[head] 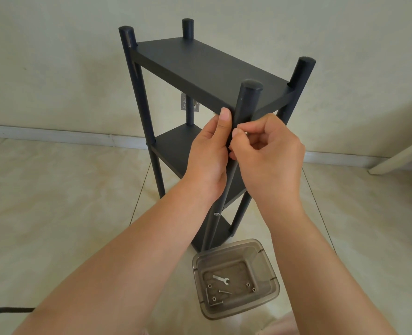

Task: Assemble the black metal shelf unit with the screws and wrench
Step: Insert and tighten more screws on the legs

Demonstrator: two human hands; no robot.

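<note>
Shelf unit (200, 66) stands upright on the tiled floor (55, 201), its near post (246, 102) gripped by the left hand (209, 151) while the right hand (270, 155) pinches something small against it, above a plastic tray (267, 262) holding wrench (220, 279) and screws (224, 291).

Both my forearms are bare from the lower frame edge up to the wrists; no sleeves, watch or bracelet show. My left hand (208, 151) is ungloved, with a short, plain thumbnail. My right hand (270, 155) is also ungloved, nails short and unpainted. A small metallic glint sits at one finger; I cannot identify it.
</note>
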